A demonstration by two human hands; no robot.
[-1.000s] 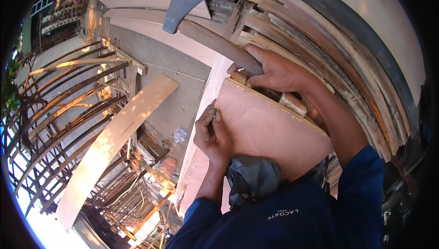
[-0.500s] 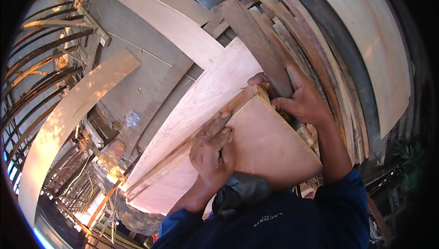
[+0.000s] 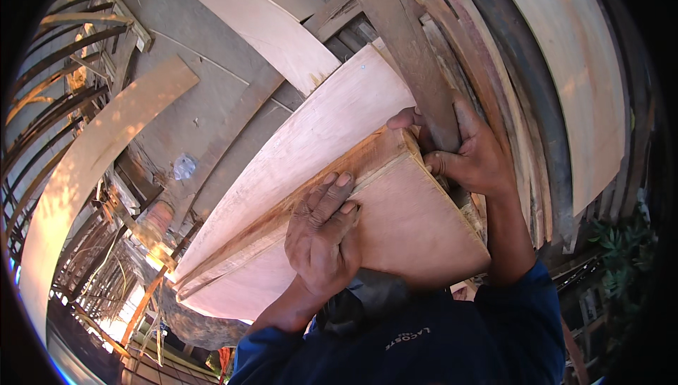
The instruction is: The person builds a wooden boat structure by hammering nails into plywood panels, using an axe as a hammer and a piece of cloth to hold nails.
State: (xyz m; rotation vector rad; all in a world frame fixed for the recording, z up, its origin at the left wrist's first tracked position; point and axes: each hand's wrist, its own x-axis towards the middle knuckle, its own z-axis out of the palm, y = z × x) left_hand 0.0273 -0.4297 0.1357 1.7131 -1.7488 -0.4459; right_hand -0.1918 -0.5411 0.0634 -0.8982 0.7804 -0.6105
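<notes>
Tapered wooden piece right before torso, long axis lower left to upper right, narrow end lower left; hatchet head points away, slightly left, handle grasped by right hand; left hand unclenched on ridge.

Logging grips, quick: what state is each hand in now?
Left hand: fingers partly curled, on the panel; whether it grips anything cannot be told.
Right hand: closed, holding the axe by its handle.

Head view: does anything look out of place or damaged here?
Crumpled clear plastic lies on the grey floor, left of the left hand. Among the boards, it looks like stray litter. I see no clear damage.
</notes>
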